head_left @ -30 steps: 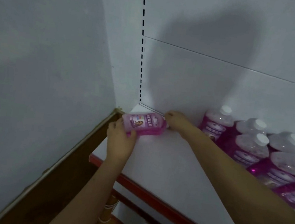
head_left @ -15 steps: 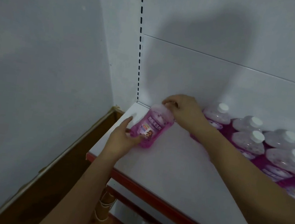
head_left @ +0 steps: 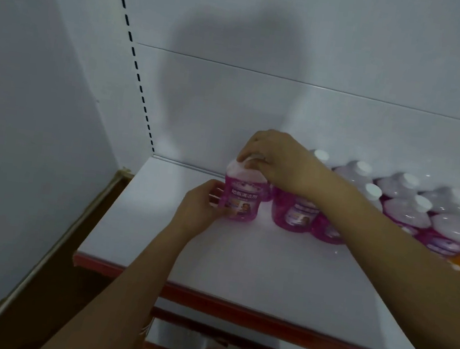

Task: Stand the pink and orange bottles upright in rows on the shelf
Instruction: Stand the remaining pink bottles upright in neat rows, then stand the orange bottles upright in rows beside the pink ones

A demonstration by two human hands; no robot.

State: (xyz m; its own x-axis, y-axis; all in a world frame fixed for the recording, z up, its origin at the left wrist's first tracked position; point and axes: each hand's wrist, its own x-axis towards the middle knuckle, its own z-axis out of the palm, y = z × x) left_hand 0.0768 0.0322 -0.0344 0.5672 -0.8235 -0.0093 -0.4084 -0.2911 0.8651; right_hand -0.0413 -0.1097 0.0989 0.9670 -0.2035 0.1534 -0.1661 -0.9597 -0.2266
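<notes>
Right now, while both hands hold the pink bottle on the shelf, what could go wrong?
1. The pink bottle seems to stand apart from the neighbouring pink bottles; pushing it into the row might knock them over.
2. The right hand grips only the cap, the left hand the lower side; letting go too early could tip it.
3. The right forearm hangs low over the standing row and could brush their white caps.
</notes>
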